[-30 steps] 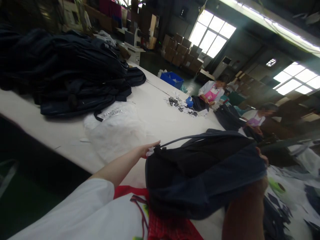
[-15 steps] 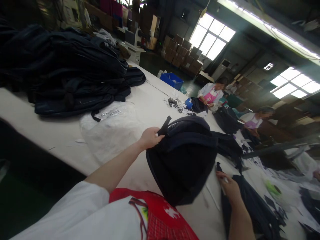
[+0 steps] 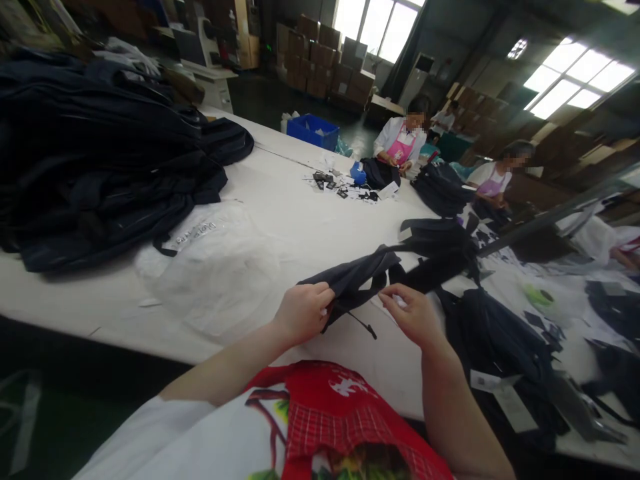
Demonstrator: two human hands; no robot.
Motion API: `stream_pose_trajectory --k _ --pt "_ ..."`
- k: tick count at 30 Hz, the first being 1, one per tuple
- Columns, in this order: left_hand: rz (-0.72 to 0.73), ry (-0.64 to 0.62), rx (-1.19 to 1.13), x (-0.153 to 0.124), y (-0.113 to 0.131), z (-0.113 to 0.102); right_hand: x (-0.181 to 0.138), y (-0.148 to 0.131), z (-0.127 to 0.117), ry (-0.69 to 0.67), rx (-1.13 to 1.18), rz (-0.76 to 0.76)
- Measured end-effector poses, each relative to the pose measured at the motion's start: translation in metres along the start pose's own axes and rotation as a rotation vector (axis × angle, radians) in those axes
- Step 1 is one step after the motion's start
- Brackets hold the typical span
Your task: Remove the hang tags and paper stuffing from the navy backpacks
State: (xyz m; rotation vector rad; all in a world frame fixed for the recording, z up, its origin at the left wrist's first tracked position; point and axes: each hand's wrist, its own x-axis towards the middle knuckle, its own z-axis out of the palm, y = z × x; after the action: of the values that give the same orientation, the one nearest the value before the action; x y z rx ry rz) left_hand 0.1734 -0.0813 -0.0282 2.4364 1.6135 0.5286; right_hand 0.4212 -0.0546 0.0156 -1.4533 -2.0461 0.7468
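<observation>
A dark bag [image 3: 353, 280] is held over the white table [image 3: 273, 187], in front of the red apron [image 3: 355, 403], its near end gripped in the closed left hand [image 3: 304, 312]. The right hand [image 3: 413, 317] is brought close to the bag's straps, with thumb and fingers drawn narrow; whether a strap is pinched there cannot be told. On the left, a crumpled white plastic bag [image 3: 215, 273] is spread near the left hand, and a large dark pile [image 3: 100, 153] is heaped past it. The space just beyond the hands is taken up by another dark bag [image 3: 440, 243]. The right side is crowded by more dark bags [image 3: 505, 340] with pale tags [image 3: 515, 408] and is crossed by a metal pole [image 3: 555, 212]. Farther off, small scraps [image 3: 325, 180] are scattered near a blue bin [image 3: 315, 135], and a co-worker in a pink apron [image 3: 400, 150] is seen
</observation>
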Motion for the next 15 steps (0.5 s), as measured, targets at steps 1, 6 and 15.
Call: stream_pose_trajectory --k 1,6,15 --pt "-0.004 -0.018 0.011 -0.002 0.002 -0.002 -0.005 -0.008 -0.001 -0.037 0.01 -0.062" --pt "-0.061 -0.028 0.036 0.0 0.003 0.004 -0.007 -0.022 0.006 0.04 -0.124 -0.272" --pt "-0.138 0.023 0.043 0.011 -0.01 0.0 0.004 0.02 0.04 0.039 -0.184 0.088"
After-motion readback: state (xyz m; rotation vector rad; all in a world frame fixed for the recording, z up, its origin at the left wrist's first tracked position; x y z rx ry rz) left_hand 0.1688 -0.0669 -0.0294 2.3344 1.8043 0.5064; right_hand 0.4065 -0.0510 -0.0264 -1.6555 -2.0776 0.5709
